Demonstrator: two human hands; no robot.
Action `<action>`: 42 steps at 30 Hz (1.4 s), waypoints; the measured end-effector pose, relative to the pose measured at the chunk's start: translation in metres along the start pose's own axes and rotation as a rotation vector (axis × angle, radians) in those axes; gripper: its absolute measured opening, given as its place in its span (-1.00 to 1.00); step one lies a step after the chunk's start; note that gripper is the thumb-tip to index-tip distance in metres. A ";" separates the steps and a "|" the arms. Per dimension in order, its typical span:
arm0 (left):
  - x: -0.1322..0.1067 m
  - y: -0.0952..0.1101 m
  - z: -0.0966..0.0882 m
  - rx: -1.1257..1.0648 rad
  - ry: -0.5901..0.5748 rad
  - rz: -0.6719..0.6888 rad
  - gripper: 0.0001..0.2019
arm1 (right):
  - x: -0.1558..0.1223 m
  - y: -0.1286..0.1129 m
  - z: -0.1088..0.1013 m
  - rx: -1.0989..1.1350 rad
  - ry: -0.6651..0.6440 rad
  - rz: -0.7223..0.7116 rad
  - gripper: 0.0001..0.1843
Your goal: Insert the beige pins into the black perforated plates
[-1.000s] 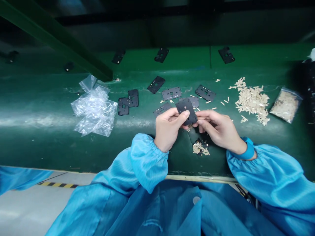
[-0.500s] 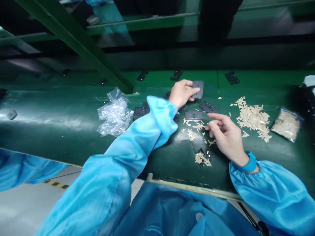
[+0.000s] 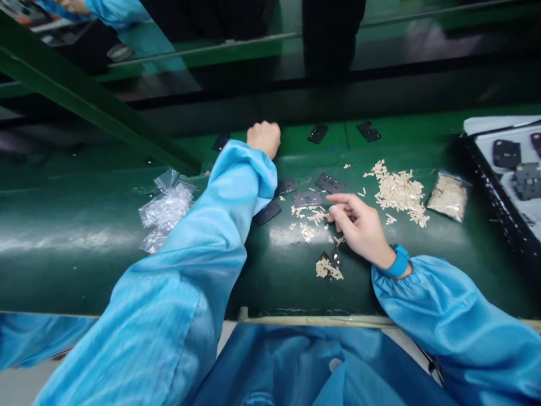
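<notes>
My left hand (image 3: pixel 264 139) is curled with its knuckles up at the back of the green bench. Its fingertips are hidden, and I cannot make out what is in them. To its right a flat black plate (image 3: pixel 318 133) lies on the bench. My right hand (image 3: pixel 357 225) rests nearer the front, index finger stretched out and thumb apart from it, with nothing visible between them. The index fingertip is beside a dark plate with cut-outs (image 3: pixel 307 199). Small beige strips (image 3: pixel 316 216) lie scattered just left of the thumb.
A heap of beige strips (image 3: pixel 399 189) and a filled clear bag (image 3: pixel 448 195) lie to the right. Beyond them stands a black-edged tray (image 3: pixel 502 208) with black parts. Crumpled clear bags (image 3: pixel 167 208) lie left. A green post (image 3: pixel 105 113) slants across the back left.
My left hand has let go of the black plate, which now lies at the back, and has moved left. The view has swung to the right. My right hand keeps nearly the same pose.
</notes>
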State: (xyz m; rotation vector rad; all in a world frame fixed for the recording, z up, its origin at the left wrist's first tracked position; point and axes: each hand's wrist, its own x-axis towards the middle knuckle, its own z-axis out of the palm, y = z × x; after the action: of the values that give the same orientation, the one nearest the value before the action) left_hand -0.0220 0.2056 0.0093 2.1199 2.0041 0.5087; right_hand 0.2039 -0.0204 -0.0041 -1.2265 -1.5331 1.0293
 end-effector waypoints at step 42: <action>-0.221 0.035 -0.014 -1.067 -0.471 0.049 -0.66 | 0.000 -0.012 -0.031 -0.141 -0.602 0.157 -0.78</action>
State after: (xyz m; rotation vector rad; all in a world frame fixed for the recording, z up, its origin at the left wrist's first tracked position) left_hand -0.0020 -0.0177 0.0072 1.4095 1.0281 0.7618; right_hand 0.2308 -0.0199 0.0153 -1.2079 -2.0135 1.5101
